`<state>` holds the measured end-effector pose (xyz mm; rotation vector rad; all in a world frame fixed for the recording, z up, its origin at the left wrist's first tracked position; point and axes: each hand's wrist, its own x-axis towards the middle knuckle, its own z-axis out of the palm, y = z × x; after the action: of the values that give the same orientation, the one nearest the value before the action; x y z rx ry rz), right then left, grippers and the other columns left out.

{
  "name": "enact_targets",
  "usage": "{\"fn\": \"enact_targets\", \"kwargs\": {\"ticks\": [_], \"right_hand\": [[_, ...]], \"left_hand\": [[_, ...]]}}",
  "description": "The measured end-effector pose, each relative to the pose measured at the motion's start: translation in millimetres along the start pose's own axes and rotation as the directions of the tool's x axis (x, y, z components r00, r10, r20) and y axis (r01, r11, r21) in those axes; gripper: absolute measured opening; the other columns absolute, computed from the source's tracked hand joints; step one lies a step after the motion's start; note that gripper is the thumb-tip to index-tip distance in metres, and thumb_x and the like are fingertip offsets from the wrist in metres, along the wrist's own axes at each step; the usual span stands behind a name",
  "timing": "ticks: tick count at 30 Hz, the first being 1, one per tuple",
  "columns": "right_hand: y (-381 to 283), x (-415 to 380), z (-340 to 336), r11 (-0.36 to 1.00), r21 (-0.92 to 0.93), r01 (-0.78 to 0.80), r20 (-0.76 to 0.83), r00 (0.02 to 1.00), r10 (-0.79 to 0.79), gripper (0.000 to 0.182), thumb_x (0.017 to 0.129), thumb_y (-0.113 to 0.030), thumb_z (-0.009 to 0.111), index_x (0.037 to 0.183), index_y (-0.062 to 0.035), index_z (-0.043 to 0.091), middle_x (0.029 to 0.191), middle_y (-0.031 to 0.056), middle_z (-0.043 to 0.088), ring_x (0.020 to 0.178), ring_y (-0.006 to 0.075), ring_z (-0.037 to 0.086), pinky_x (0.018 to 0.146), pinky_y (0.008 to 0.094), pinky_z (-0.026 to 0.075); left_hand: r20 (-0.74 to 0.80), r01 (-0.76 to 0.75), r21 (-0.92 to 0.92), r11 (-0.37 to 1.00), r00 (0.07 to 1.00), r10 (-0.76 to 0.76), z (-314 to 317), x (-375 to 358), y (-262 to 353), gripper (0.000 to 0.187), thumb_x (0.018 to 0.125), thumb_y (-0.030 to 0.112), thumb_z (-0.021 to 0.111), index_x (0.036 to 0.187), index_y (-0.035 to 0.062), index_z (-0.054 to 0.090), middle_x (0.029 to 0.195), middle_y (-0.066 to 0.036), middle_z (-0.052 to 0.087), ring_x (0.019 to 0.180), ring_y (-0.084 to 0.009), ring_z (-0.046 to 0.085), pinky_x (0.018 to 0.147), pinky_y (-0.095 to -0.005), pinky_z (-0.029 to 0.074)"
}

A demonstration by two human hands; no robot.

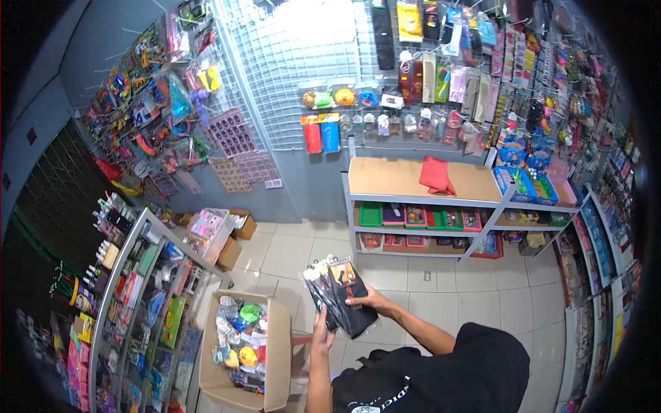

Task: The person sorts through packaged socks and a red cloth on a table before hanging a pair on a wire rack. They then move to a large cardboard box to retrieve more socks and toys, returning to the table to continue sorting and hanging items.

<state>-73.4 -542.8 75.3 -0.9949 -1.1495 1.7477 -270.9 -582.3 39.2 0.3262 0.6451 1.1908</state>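
Both hands hold a stack of clear plastic packs with black, fabric-like contents (332,294) in front of my body. Printed cards show at the top of the packs, the nearest one orange and black. My left hand (322,335) grips the lower left edge, fingers partly hidden beneath. From the right, my right hand (372,301) closes on the packs with its thumb across the front. An open cardboard box (277,358) stands to the left of the packs, filled with mixed bagged goods, among them a green item (250,313) and a yellow one (247,355).
A wooden-topped shelf (385,177) bears a red cloth (436,175), with coloured trays on its lower levels. Behind it, a wire grid (289,82) carries hanging goods. A glass display case (113,330) stands at left, and stocked shelves (582,330) line the right. Tiled floor (427,303) lies between.
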Motion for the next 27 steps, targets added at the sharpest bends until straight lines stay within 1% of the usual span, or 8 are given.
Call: {"fn": "enact_targets", "kwargs": {"ticks": [4,8,10,12,13,19,23,27], "right_hand": [[16.2,-43.5,-31.7,0.996,0.089,0.009,-0.128,0.992,0.002,0.074,0.070,-0.020,0.082,0.131,-0.0047,0.044,0.120,0.0054,0.054,0.109,0.0152,0.052,0.096,0.0296,0.041],[13.0,-81.7,-56.0,0.981,0.185,0.058,-0.238,0.971,-0.012,0.064,0.072,-0.017,0.081,0.126,-0.0049,0.048,0.115,0.0045,0.057,0.104,0.0147,0.055,0.092,0.0302,0.043],[23.0,-86.5,-74.4,0.981,0.183,0.063,-0.280,0.960,-0.009,0.061,0.073,-0.015,0.079,0.124,-0.0041,0.049,0.109,0.0033,0.060,0.100,0.0145,0.057,0.088,0.0303,0.046],[8.4,-95.9,-80.1,0.962,0.244,0.124,-0.323,0.945,-0.040,0.059,0.074,-0.016,0.078,0.124,-0.0042,0.049,0.107,0.0031,0.061,0.097,0.0146,0.058,0.087,0.0303,0.046],[-0.3,-100.7,-82.7,0.955,0.265,0.135,-0.356,0.934,-0.033,0.058,0.075,-0.018,0.077,0.123,-0.0042,0.049,0.107,0.0032,0.061,0.096,0.0143,0.058,0.086,0.0301,0.046],[-2.0,-101.6,-113.0,0.798,0.551,0.242,-0.407,0.913,0.004,0.032,0.082,-0.016,0.069,0.110,-0.0047,0.060,0.094,0.0043,0.068,0.082,0.0161,0.066,0.077,0.0329,0.054],[14.7,-97.5,-125.0,0.710,0.676,0.196,-0.366,0.926,0.092,0.035,0.081,-0.016,0.069,0.113,-0.0044,0.058,0.098,0.0059,0.067,0.088,0.0164,0.066,0.077,0.0327,0.054],[-3.7,-85.6,-112.2,0.785,0.596,0.171,-0.358,0.931,0.069,0.045,0.080,-0.017,0.071,0.120,-0.0046,0.052,0.108,0.0054,0.063,0.094,0.0152,0.062,0.082,0.0326,0.052]], "left_hand": [[-0.043,0.065,0.182,0.981,0.997,-0.058,16.9,-0.7,-40.5,0.044,0.096,0.024,0.054,0.134,0.0084,0.038,0.121,-0.007,0.057,0.107,-0.0200,0.059,0.091,-0.0363,0.048],[-0.011,0.093,0.319,0.943,0.995,-0.095,51.0,6.2,-64.6,0.045,0.094,0.026,0.058,0.132,0.0119,0.037,0.124,-0.005,0.053,0.111,-0.0164,0.055,0.091,-0.0337,0.045],[0.039,0.043,0.373,0.927,0.997,-0.063,61.0,17.7,-75.6,0.049,0.093,0.026,0.059,0.135,0.0112,0.038,0.125,-0.003,0.051,0.115,-0.0149,0.051,0.095,-0.0314,0.041],[0.089,-0.042,0.394,0.918,0.996,0.007,81.3,26.9,-81.5,0.049,0.095,0.027,0.057,0.135,0.0052,0.041,0.130,-0.003,0.049,0.117,-0.0146,0.049,0.097,-0.0307,0.039],[0.081,0.005,0.393,0.919,0.996,-0.040,87.7,29.3,-82.2,0.047,0.096,0.028,0.055,0.135,0.0049,0.042,0.129,-0.003,0.051,0.115,-0.0148,0.051,0.096,-0.0309,0.041],[0.204,0.044,0.277,0.960,0.974,-0.103,138.6,29.0,-73.4,0.046,0.097,0.023,0.052,0.137,0.0093,0.035,0.128,-0.006,0.052,0.114,-0.0176,0.053,0.095,-0.0343,0.044],[0.220,0.013,0.369,0.929,0.970,-0.101,150.5,41.9,-69.0,0.049,0.096,0.021,0.053,0.139,0.0092,0.031,0.130,-0.007,0.050,0.114,-0.0170,0.053,0.096,-0.0349,0.044],[0.244,-0.086,0.560,0.824,0.968,-0.064,131.7,79.4,-67.5,0.042,0.096,0.015,0.053,0.134,0.0062,0.037,0.125,-0.006,0.051,0.111,-0.0134,0.051,0.095,-0.0289,0.041]]}}
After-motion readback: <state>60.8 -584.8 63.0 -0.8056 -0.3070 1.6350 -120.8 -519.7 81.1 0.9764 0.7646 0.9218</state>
